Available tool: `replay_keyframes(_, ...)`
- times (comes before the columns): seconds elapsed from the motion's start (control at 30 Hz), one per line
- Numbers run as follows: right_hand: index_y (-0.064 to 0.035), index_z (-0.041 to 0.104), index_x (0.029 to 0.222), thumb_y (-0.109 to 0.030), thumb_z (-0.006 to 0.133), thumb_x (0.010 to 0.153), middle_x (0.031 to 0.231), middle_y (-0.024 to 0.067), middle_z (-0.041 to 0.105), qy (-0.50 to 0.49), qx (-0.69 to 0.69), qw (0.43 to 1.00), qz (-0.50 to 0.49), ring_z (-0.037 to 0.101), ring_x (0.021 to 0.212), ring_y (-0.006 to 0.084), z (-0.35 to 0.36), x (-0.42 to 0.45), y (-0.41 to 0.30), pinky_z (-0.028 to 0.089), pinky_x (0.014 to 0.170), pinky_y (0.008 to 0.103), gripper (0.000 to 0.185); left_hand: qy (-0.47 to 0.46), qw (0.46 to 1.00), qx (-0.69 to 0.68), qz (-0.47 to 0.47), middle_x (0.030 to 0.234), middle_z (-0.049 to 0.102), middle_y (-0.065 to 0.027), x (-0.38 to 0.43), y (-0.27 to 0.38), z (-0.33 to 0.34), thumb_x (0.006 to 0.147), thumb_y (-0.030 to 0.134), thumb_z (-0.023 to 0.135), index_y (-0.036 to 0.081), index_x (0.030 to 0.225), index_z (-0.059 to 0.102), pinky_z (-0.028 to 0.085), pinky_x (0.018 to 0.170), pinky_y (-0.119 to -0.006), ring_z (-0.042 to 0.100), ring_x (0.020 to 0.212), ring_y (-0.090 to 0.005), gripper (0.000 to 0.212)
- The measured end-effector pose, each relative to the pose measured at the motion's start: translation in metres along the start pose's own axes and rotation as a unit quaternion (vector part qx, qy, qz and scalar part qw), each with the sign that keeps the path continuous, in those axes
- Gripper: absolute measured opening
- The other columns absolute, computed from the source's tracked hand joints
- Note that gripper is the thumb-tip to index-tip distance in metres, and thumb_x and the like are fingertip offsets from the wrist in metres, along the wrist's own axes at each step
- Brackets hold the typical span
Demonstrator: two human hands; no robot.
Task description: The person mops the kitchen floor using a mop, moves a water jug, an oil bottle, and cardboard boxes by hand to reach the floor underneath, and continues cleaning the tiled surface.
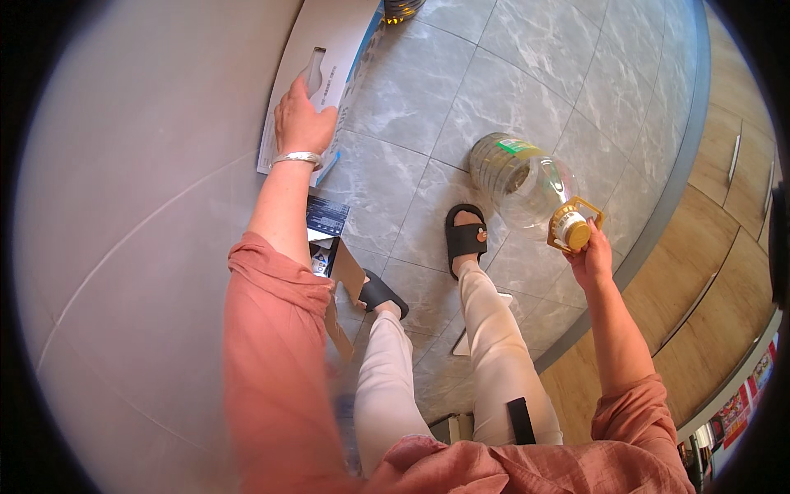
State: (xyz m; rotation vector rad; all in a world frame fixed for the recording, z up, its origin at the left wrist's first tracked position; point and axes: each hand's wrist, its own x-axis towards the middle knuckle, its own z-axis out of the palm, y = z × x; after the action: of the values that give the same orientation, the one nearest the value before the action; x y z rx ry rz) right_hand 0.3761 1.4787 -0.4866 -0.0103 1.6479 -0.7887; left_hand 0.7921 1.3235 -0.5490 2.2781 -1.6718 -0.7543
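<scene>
My right hand (591, 258) grips the yellow ring handle (555, 238) around the neck of a large clear plastic jug (524, 179). The jug has a gold cap (577, 234) on and a green label; its capped end points towards me. On the left, my left hand (302, 120) is at the top of a long white cardboard box (345, 31) with blue edges. Its index finger reaches to the slot-shaped handle hole (316, 71); whether the fingertip goes inside cannot be told. The thumb is spread from the other fingers.
The box stands along a pale wall (154, 185). Below it is an opened dark blue carton (327, 216) with brown flaps, beside my left slipper (384, 295). Wooden cabinet fronts (673, 272) line the right. A dark ribbed container (402, 9) stands on the tiled floor (419, 80) at the top.
</scene>
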Motion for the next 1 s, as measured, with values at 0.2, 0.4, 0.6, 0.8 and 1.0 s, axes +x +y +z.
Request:
replay_keyframes(0.2,-0.012,0.043,0.086,-0.031,0.042,0.082,0.071,0.0014,0.051,-0.016,-0.011,1.0,-0.009,0.049,0.058,0.0118,-0.004,0.002,0.0,0.036,0.046,0.024,0.019,-0.046,0.998,-0.011,-0.048,0.092,0.054,-0.0115,0.007,0.005,0.005,0.061,0.021,0.058,0.004,0.092,0.053,0.039,0.077,-0.033,0.05,0.087,-0.0243,0.036)
replay_keyframes(0.4,-0.0119,0.043,0.085,-0.03,0.041,0.082,0.07,0.0012,0.051,-0.025,-0.006,1.0,-0.001,0.049,0.058,0.012,-0.007,0.003,0.001,0.036,0.046,0.0235,0.018,-0.055,0.986,0.16,-0.011,0.08,0.057,-0.0119,-0.012,0.033,0.008,0.073,0.017,0.05,0.007,0.076,0.055,0.042,0.064,-0.037,0.055,0.075,-0.028,0.012)
replay_keyframes(0.6,-0.0117,0.039,0.076,-0.027,0.041,0.082,0.053,-0.0027,0.042,0.039,-0.013,0.999,-0.014,0.039,0.043,0.007,0.014,-0.007,-0.005,0.035,0.042,0.0212,0.016,-0.083,0.988,0.118,-0.056,0.078,0.057,-0.0116,-0.02,0.044,0.014,0.074,0.018,0.049,0.006,0.079,0.052,0.042,0.062,-0.038,0.054,0.076,-0.0289,0.013)
replay_keyframes(0.8,-0.0136,0.036,0.071,-0.026,0.04,0.083,0.051,-0.0046,0.036,0.003,-0.001,1.0,-0.015,0.037,0.043,0.0067,0.008,-0.006,-0.003,0.031,0.042,0.022,0.018,-0.143,0.98,0.137,-0.027,0.087,0.054,-0.0121,-0.035,0.044,0.015,0.074,0.021,0.05,0.008,0.085,0.054,0.042,0.068,-0.038,0.052,0.083,-0.0292,0.016)
replay_keyframes(1.0,-0.0148,0.034,0.068,-0.026,0.039,0.083,0.049,-0.0052,0.033,0.008,0.016,1.0,0.003,0.037,0.043,0.0067,0.008,-0.009,-0.004,0.029,0.042,0.0223,0.019,-0.194,0.961,0.191,-0.04,0.088,0.055,-0.0112,-0.048,0.028,0.01,0.077,0.02,0.043,0.007,0.081,0.056,0.042,0.068,-0.037,0.053,0.083,-0.0285,0.02)
